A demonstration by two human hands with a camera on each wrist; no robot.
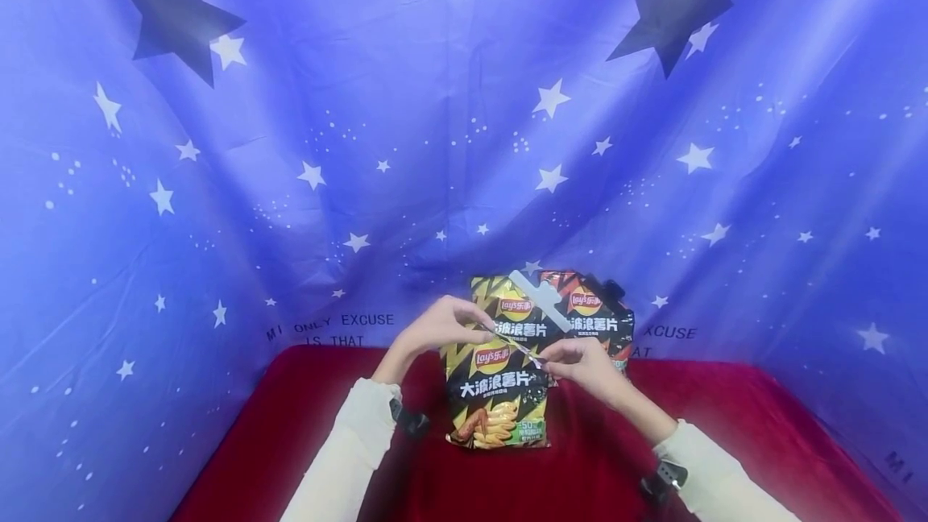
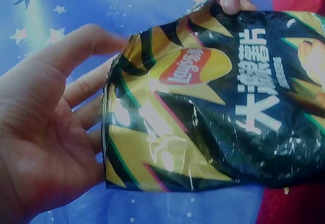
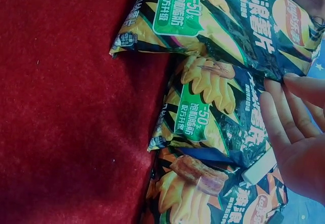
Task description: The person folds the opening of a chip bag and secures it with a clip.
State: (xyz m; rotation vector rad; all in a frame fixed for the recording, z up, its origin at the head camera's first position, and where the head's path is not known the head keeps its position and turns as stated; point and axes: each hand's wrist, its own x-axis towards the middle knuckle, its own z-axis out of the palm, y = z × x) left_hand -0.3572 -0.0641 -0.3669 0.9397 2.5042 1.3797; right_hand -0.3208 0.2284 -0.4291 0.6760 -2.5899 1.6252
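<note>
In front, a black-and-yellow Lay's chip bag (image 1: 496,405) stands tilted, its top edge between both hands. My left hand (image 1: 445,325) pinches the left part of that edge; in the left wrist view its other fingers lie behind the chip bag (image 2: 177,117). My right hand (image 1: 586,367) pinches the upper right corner between thumb and fingers, as the right wrist view also shows. Just behind is a second black-and-yellow chip bag (image 1: 493,294), with a white bag clip (image 1: 542,302) across its upper right.
A black-and-red chip bag (image 1: 616,321) stands behind at the right, a black clip (image 1: 613,290) at its upper corner. Red cloth (image 1: 739,433) covers the table. A blue star-printed curtain (image 1: 406,103) hangs close behind the bags.
</note>
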